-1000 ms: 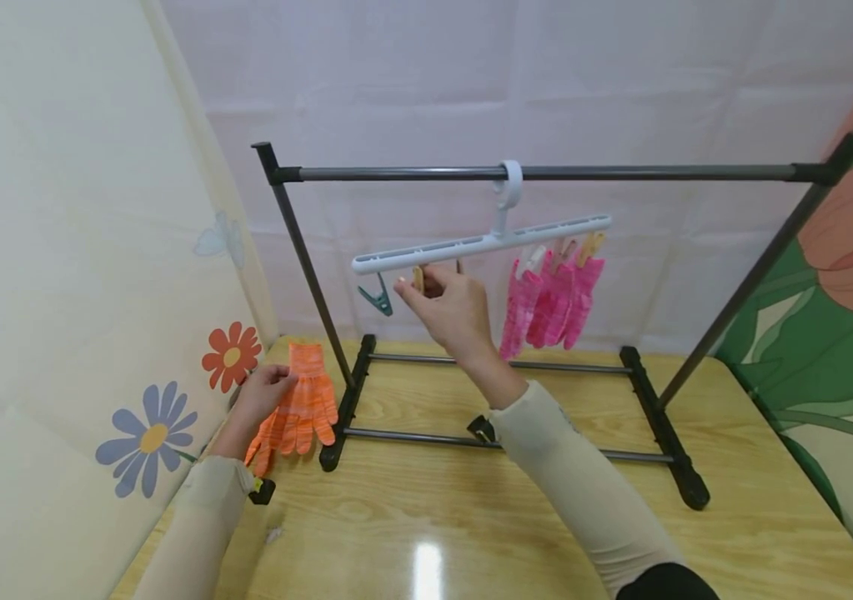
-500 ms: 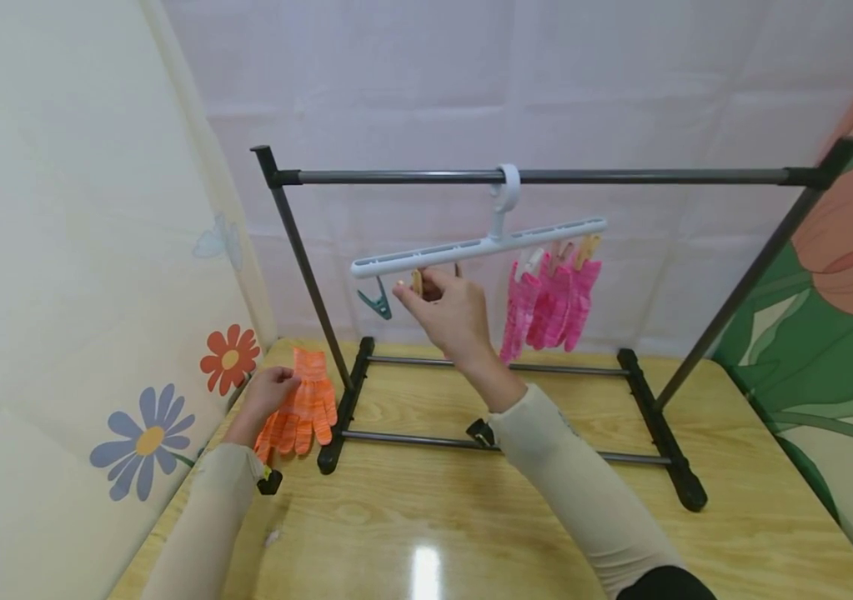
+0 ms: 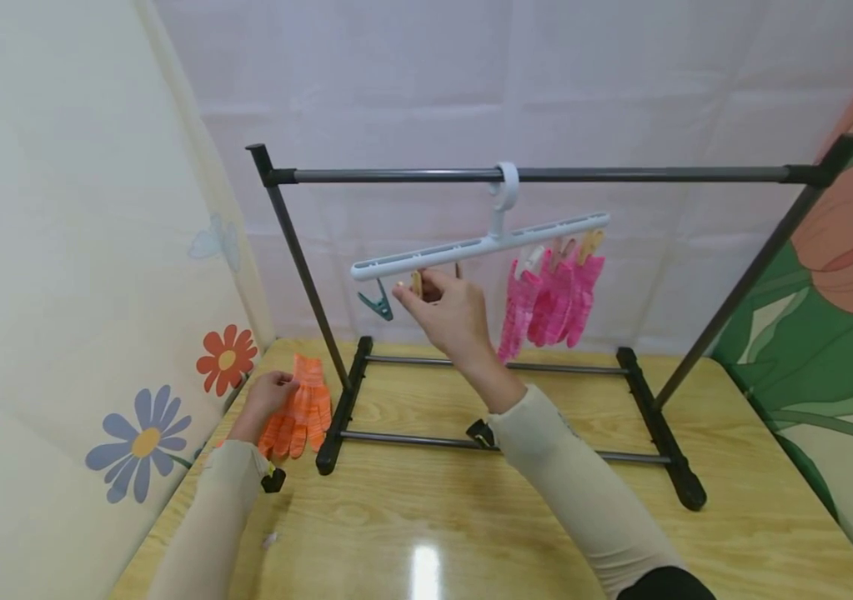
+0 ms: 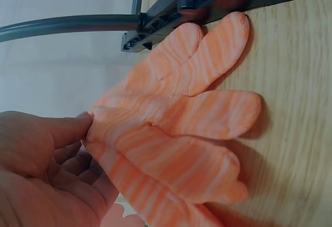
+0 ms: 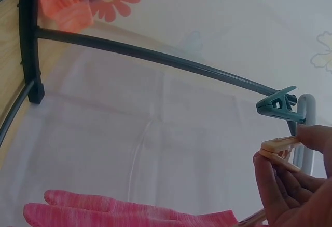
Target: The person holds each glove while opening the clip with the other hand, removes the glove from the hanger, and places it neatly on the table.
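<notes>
i have the left hand (image 3: pixel 264 404) reaching low and forward over the worktop (image 3: pixel 366 533), by its left edge near the far left corner, thumb and fingertips pinching the orange glove (image 3: pixel 309 410) at one side. the glove is tilted, cuff toward the far edge, fingers toward the near edge, its long axis running between them. i have the right hand (image 3: pixel 456 312) raised, reaching forward and left, thumb and fingers pinching a yellow clip (image 5: pixel 280 144) under the hanger (image 3: pixel 464 249).

The dark rack (image 3: pixel 584 175) is supported on the wood-grain table (image 3: pixel 366 525) by two black feet (image 3: pixel 678 472), one at each end.
</notes>
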{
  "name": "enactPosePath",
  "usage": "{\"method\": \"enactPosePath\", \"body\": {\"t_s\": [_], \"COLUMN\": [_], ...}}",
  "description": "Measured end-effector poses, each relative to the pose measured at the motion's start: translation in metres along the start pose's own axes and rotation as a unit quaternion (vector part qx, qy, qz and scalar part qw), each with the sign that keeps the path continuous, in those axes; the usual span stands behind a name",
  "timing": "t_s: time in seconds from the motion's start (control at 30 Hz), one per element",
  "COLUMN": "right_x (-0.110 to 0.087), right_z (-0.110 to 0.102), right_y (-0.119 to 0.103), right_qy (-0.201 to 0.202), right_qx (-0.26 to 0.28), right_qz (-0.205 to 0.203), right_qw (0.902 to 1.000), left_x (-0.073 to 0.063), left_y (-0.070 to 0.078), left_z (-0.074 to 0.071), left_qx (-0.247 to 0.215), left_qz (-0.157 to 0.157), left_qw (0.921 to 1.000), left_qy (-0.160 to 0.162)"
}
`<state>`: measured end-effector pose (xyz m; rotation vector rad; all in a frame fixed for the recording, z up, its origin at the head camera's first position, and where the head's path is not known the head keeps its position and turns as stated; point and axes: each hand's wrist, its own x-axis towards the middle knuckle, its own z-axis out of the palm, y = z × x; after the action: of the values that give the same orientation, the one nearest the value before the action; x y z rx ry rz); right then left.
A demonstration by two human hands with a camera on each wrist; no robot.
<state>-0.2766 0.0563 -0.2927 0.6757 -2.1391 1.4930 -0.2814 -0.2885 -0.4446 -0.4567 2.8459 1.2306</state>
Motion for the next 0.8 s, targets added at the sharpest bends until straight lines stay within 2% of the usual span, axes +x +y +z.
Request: {"method": "enactPosePath", "body": {"t_s": [0.33,0.57,0.8], "right_x": [0.001,0.001,0.000], "right_z": [0.001,0.001,0.001], "right_y": [0.004,0.004,0.003], "right_qy": [0.000,0.000,0.000], "right_qx": [-0.002,0.005,0.004], "right_qz": [0.004,0.005,0.005], "right_qw": [1.0000,1.0000,1.0000], "left_x": [0.006,0.009,0.010], "left_y": [-0.005,-0.008,-0.009], "left_z": [0.008,0.011,0.010], "left_qx": [-0.009,0.013,0.035], "left_qz": [-0.013,-0.013,0.001], "left_qw": [0.9998,0.9998,0.9994], "left_qy": [-0.008,0.000,0.000]}}
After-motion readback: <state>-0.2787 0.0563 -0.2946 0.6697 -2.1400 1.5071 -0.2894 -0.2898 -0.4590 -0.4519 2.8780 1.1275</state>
